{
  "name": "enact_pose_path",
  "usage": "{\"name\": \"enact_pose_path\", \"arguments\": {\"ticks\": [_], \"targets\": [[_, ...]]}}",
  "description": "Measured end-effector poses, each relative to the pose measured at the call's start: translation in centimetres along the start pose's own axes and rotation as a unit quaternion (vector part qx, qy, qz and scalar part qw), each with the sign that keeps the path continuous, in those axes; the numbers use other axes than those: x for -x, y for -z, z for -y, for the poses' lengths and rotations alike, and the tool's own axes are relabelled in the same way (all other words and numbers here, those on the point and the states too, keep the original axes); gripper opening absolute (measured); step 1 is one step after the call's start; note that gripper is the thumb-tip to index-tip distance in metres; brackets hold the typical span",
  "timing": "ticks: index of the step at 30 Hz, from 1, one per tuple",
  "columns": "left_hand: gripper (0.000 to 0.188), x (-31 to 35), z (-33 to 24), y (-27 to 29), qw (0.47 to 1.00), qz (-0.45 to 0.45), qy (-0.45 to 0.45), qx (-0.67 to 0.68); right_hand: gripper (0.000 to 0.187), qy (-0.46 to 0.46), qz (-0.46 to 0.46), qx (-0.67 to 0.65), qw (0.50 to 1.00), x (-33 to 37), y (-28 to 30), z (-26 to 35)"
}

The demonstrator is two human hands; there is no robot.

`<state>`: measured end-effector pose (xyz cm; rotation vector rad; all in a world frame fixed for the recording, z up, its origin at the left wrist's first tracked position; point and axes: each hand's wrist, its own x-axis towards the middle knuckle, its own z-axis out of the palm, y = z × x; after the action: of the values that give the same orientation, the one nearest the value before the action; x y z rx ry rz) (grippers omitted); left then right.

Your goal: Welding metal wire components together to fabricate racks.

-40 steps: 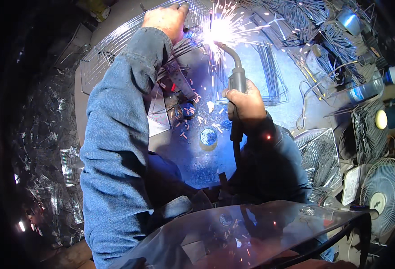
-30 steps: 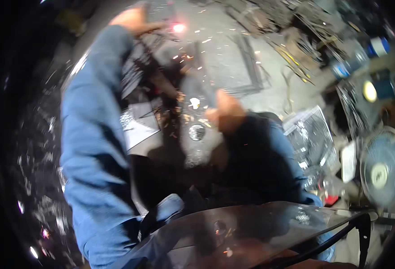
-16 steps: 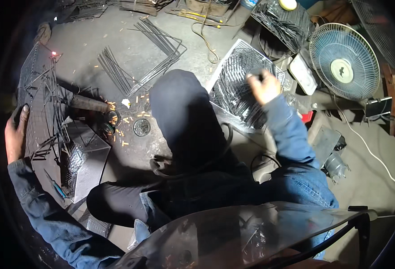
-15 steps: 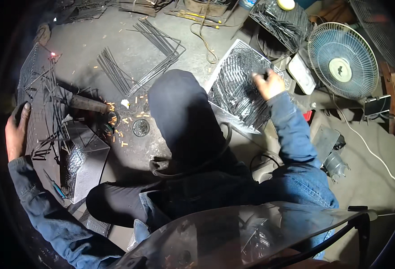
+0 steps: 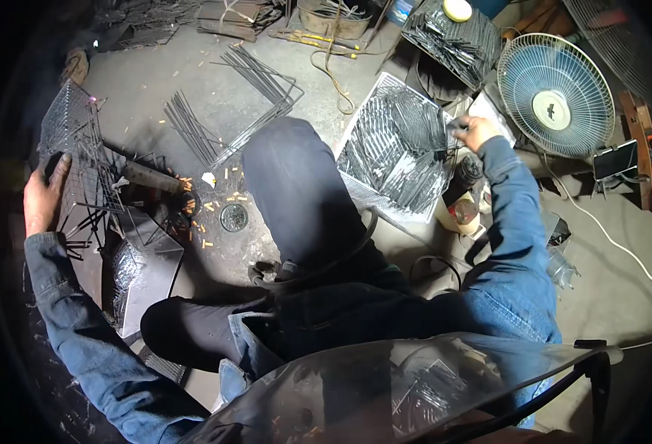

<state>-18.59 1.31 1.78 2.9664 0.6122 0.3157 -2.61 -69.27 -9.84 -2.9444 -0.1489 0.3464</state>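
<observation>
At the left, my left hand (image 5: 45, 194) is closed on the edge of a wire mesh rack (image 5: 82, 148), thumb on top and the other fingers mostly hidden. Thin dark rods stick out below the rack. To the right, a white-edged tray (image 5: 355, 137) holds a heap of short dark metal rods (image 5: 396, 148). By the tray's right rim is my right hand (image 5: 481, 135), its darkened fingertips pinched together. Whatever sits between them, if anything, is too small to make out.
Bent rods (image 5: 263, 78) lie on the floor ahead, and orange-brown stubs surround a round dish (image 5: 233, 217). A fan (image 5: 551, 109) stands at right, near a rod-filled box (image 5: 451, 41). Cans (image 5: 464, 212) sit beside the tray. A clear visor (image 5: 385, 370) crosses the lower view.
My right hand has moved right from over the rods to the tray's rim. My left hand has shifted up and right, and the mesh rack now shows more of its face.
</observation>
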Motion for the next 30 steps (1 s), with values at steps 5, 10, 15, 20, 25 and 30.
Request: {"name": "enact_pose_path", "arguments": {"ticks": [5,10,15,20,25,30], "targets": [[0.048,0.3,-2.7,-0.8,0.998,-0.028,-0.034,-0.042,0.024,0.101,-0.078,-0.300,0.945,-1.5,5.2,3.3],[0.033,7.0,-13.8,-0.5,0.974,-0.154,-0.145,0.083,0.023,0.151,0.008,-0.593,0.791,-1.4,4.3,14.7],[0.059,13.3,-19.3,-3.3,0.924,-0.196,-0.324,-0.063,0.017,0.206,0.184,-0.740,0.613,1.2,2.4,27.4],[0.044,16.2,-16.2,-3.1,0.937,-0.246,-0.223,0.110,0.030,0.230,0.292,-0.725,0.580,5.1,-0.3,33.8],[0.024,18.9,-10.8,-4.7,0.866,-0.111,-0.029,0.487,0.025,0.402,0.059,-0.515,0.755,4.2,-6.4,35.8],[0.042,19.1,-5.8,-4.9,0.946,-0.279,-0.005,0.162,0.015,0.526,-0.118,-0.402,0.740,6.0,-5.9,40.6]]}}
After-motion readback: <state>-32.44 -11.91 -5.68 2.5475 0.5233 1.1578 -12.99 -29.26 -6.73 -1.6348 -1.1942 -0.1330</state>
